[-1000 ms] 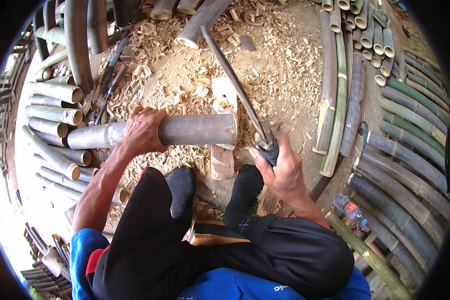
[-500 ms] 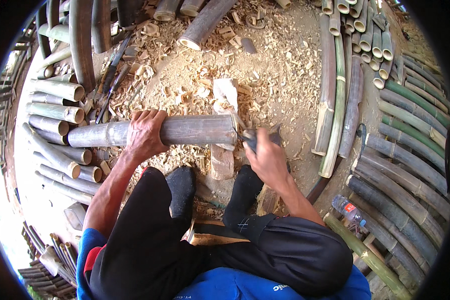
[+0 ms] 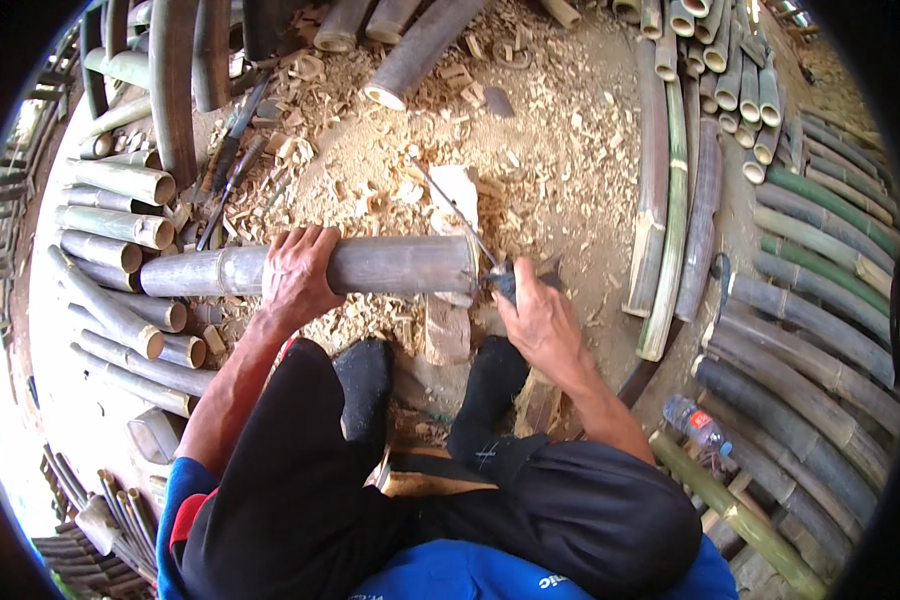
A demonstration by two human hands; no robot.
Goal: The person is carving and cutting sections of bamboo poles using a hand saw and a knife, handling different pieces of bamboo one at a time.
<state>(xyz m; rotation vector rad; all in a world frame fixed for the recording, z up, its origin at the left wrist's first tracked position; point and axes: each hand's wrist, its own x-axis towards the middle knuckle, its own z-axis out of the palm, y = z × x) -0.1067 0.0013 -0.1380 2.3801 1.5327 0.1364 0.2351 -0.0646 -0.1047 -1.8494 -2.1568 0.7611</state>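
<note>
A thick grey-brown bamboo section (image 3: 400, 265) lies crosswise in front of my knees, its right end over a pale wooden block (image 3: 447, 335). My left hand (image 3: 300, 275) is wrapped over the bamboo left of its middle. In my right hand (image 3: 542, 325), just past the right end, is the dark handle of a knife (image 3: 458, 212). Its long thin blade slants up and left, passing close by the bamboo's cut end. Whether the edge touches the bamboo I cannot tell.
Wood shavings (image 3: 370, 155) cover the ground ahead. Cut bamboo pieces (image 3: 120, 220) are stacked at the left, with more poles (image 3: 815, 330) at the right. A plastic bottle (image 3: 697, 422) lies at the lower right. Another dark-handled blade (image 3: 232, 140) rests at the upper left.
The knife blade, barely visible beside the bamboo's end before, now stands out plainly, slanting up and left beyond it. My left hand keeps its grip on the bamboo.
</note>
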